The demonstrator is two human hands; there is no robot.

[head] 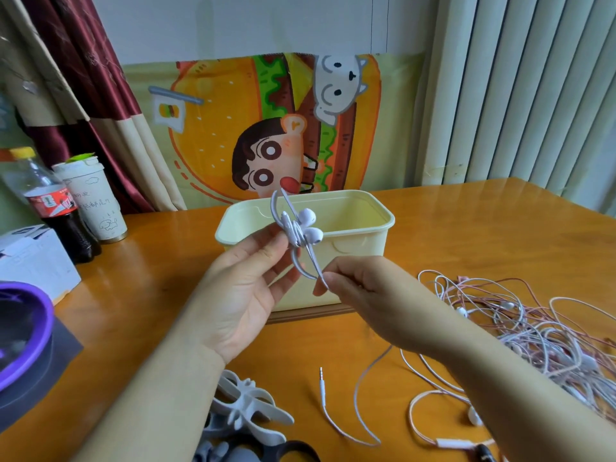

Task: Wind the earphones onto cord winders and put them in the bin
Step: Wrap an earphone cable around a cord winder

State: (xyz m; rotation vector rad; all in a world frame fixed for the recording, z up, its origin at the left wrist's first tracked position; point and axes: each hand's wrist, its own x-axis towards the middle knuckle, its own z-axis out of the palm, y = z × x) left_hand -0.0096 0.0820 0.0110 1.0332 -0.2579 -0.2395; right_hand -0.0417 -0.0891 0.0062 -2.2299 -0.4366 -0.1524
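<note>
Earphones (308, 225), white, sit partly wound on a pale cord winder (290, 225) held up at the middle of the view, in front of the bin's near rim and not inside it; the two buds stick out at 3 o'clock from the winder; the wooden table (466, 225) fills the lower half; a cartoon burger cloth (266, 128) hangs on the wall at 12 o'clock; the cream bin (353, 261) stands open-topped on the table just behind the hands, its inside largely hidden; a tangled pile of earphones (533, 328), white and pink cords, lies at 4 o'clock; the left hand (246, 288) reaches in from 7 o'clock, palm up, thumb and fingertips pinching the winder from its 8 o'clock side; the right hand (360, 288) comes from 4 o'clock, its curled fingers nipping the cord (361, 388) just below the winder; from there the cord runs under the wrist down to the table and loops round to its plug (321, 375) at 6 o'clock; spare winders (246, 408), grey-white, lie at 7 o'clock, partly under the left forearm; a cola bottle (56, 208) and a paper cup (96, 201) stand side by side at 9 o'clock.
</note>
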